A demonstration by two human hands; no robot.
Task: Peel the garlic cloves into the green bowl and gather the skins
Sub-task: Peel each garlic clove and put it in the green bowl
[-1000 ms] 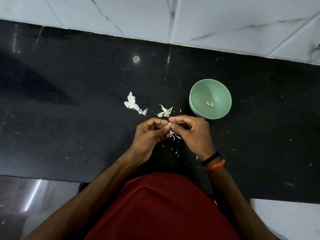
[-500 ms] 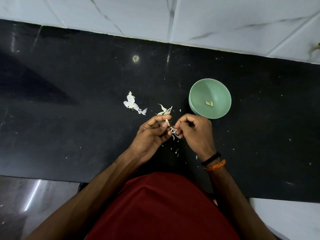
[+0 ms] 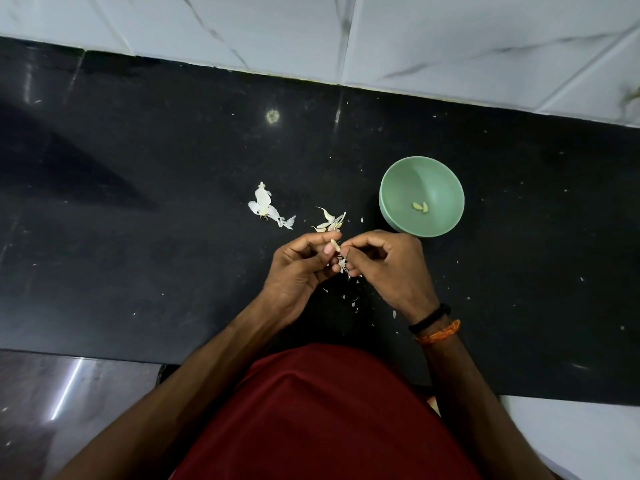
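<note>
While the left hand (image 3: 301,268) pinches the clove (image 3: 334,244) between thumb and forefinger, the right hand (image 3: 384,263) has its fingers curled in, pinching the loose skin (image 3: 343,264) hanging off the clove's lower end. Both sit just near-left of the green bowl (image 3: 421,197), above the counter (image 3: 138,237), not over the bowl.

Judgement: mid-peel, clove partly bare.
- Keep the left pinch on the bare tip, light; a bare clove likely slips if squeezed.
- Pull skin down and away in one strip, not flakes.
- Drop skin next to the skin pile (image 3: 329,221) just left of the bowl, not onto the flakes (image 3: 349,299) scattered nearer the body.
- Move the clove over the bowl before letting go; two peeled cloves (image 3: 419,206) already in there.

Second skin pile (image 3: 268,207) lies further left of the bowl; gather both later.
</note>
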